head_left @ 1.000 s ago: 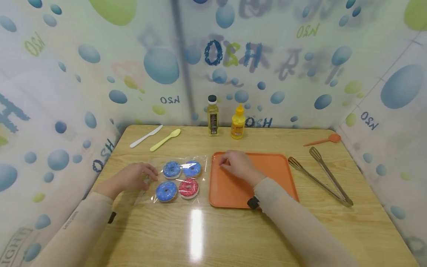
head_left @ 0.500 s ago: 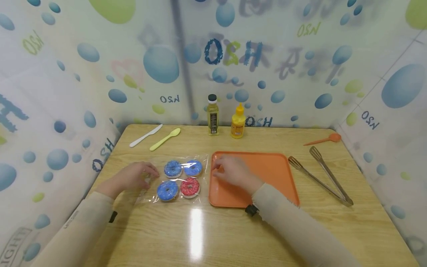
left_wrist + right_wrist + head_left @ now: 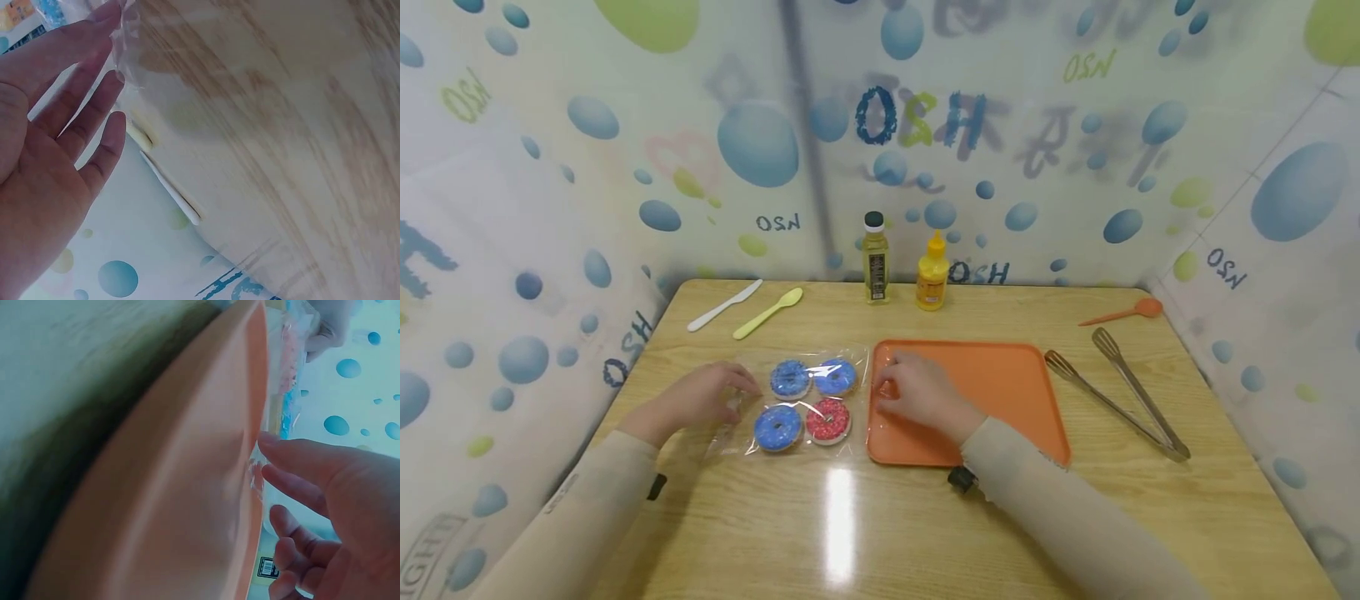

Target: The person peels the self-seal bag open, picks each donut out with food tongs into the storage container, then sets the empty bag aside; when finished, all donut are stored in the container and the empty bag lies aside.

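My left hand lies at the left end of a clear plastic bag holding several doughnuts: three blue and one red. Its fingertips touch the crinkled film, thumb and index apart in the left wrist view. Over the left side of an orange tray is my right hand. Its thumb and index tips are near the tray's left rim, where the bag's right edge ends. A glossy bit of film shows beside these tips in the right wrist view, with a small gap between them.
Metal tongs lie spread right of the tray. An orange spoon is at the far right. Behind stand an oil bottle and a yellow squeeze bottle. A white knife and yellow spoon lie back left.
My right hand has moved left and slightly down across the tray toward the bag. The bag with the doughnuts has slid a little to the right, the left fingertips shifting with it.
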`<state>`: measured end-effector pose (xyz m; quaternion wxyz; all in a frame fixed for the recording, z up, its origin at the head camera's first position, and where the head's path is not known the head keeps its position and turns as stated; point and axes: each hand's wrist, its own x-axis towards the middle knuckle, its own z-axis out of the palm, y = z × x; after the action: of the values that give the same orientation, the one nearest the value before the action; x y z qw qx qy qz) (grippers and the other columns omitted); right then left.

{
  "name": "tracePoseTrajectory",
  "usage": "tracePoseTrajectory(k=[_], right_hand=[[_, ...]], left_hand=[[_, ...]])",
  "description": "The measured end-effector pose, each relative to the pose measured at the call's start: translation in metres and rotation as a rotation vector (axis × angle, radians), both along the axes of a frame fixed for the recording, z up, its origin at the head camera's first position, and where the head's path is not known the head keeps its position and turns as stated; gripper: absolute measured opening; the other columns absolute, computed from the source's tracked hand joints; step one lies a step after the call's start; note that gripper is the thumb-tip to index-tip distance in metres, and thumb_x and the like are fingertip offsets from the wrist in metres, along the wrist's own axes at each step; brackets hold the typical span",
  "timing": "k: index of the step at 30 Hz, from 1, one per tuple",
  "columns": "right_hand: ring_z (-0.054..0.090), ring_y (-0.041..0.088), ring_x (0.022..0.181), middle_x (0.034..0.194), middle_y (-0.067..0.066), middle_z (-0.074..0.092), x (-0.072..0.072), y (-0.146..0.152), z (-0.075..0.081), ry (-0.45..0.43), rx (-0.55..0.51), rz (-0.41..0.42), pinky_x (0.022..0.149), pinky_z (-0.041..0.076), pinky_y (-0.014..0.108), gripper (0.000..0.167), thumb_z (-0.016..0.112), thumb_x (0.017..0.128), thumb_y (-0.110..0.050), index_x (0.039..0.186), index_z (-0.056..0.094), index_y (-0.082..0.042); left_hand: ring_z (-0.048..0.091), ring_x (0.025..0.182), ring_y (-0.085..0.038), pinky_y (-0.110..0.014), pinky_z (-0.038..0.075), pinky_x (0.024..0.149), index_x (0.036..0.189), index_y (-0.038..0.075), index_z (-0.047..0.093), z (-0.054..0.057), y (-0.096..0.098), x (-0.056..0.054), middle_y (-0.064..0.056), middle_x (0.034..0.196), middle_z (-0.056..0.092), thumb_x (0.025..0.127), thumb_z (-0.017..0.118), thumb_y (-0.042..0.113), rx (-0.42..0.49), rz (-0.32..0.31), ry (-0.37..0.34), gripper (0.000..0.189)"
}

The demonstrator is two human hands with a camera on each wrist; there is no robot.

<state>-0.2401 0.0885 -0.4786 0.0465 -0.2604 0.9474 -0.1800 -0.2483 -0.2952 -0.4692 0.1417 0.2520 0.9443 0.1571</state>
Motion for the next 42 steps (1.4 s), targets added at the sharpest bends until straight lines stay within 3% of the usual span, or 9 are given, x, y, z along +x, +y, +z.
tracePoseTrajectory(k=[8,13,17,24,30,35,42], right_hand=[[0.052,0.013,0.091,0.099,-0.005,0.057,0.000,0.000,-0.005,0.032,0.017,-0.008,0.079,0.048,0.031,0.024,0.085,0.085,-0.042,0.100,0.079,-0.024],[0.051,0.013,0.090,0.099,-0.007,0.055,-0.001,0.000,-0.008,0.027,0.021,-0.012,0.076,0.046,0.030,0.025,0.085,0.085,-0.045,0.100,0.079,-0.026],[0.051,0.013,0.091,0.100,-0.008,0.056,-0.001,-0.001,-0.011,0.033,0.022,-0.015,0.077,0.046,0.030,0.026,0.085,0.084,-0.045,0.100,0.079,-0.025],[0.051,0.014,0.091,0.099,-0.007,0.056,0.000,-0.003,-0.012,0.038,0.015,-0.016,0.077,0.046,0.030,0.024,0.085,0.084,-0.042,0.098,0.079,-0.023],[0.052,0.015,0.090,0.098,-0.006,0.057,0.001,-0.003,-0.011,0.029,0.006,-0.019,0.076,0.046,0.031,0.025,0.085,0.085,-0.042,0.099,0.079,-0.022],[0.053,0.015,0.092,0.099,-0.005,0.059,0.001,-0.003,-0.011,0.043,0.008,-0.011,0.078,0.048,0.031,0.025,0.084,0.086,-0.042,0.099,0.079,-0.022],[0.053,0.015,0.092,0.099,-0.004,0.059,0.002,-0.002,-0.012,0.037,-0.006,-0.005,0.079,0.048,0.032,0.025,0.084,0.086,-0.040,0.101,0.078,-0.021]], left_hand=[[0.068,0.108,-0.028,-0.052,0.055,0.095,0.111,0.015,0.077,0.005,0.011,0.001,-0.003,0.114,0.071,0.092,0.075,0.006,0.080,-0.021,0.094,0.021],[0.065,0.094,-0.018,-0.040,0.056,0.081,0.110,0.017,0.077,0.010,0.030,0.002,0.000,0.112,0.071,0.091,0.079,0.012,0.078,-0.032,0.156,0.019],[0.064,0.095,-0.015,-0.038,0.055,0.081,0.111,0.020,0.077,0.012,0.045,0.002,0.002,0.112,0.070,0.090,0.081,0.017,0.095,-0.038,0.168,0.021],[0.066,0.091,-0.017,-0.039,0.056,0.082,0.109,0.016,0.078,0.009,0.071,0.001,0.000,0.107,0.071,0.088,0.084,0.023,0.161,-0.118,0.221,0.023],[0.069,0.100,-0.021,-0.043,0.056,0.089,0.109,0.017,0.078,0.008,0.091,-0.002,0.001,0.109,0.070,0.088,0.084,0.027,0.223,-0.153,0.187,0.024],[0.068,0.098,-0.020,-0.040,0.056,0.087,0.112,0.017,0.079,0.006,0.100,-0.006,0.001,0.110,0.070,0.088,0.084,0.024,0.205,-0.169,0.188,0.026],[0.068,0.099,-0.019,-0.041,0.056,0.089,0.108,0.019,0.079,0.003,0.106,-0.013,0.004,0.106,0.069,0.087,0.085,0.021,0.181,-0.143,0.182,0.023]])
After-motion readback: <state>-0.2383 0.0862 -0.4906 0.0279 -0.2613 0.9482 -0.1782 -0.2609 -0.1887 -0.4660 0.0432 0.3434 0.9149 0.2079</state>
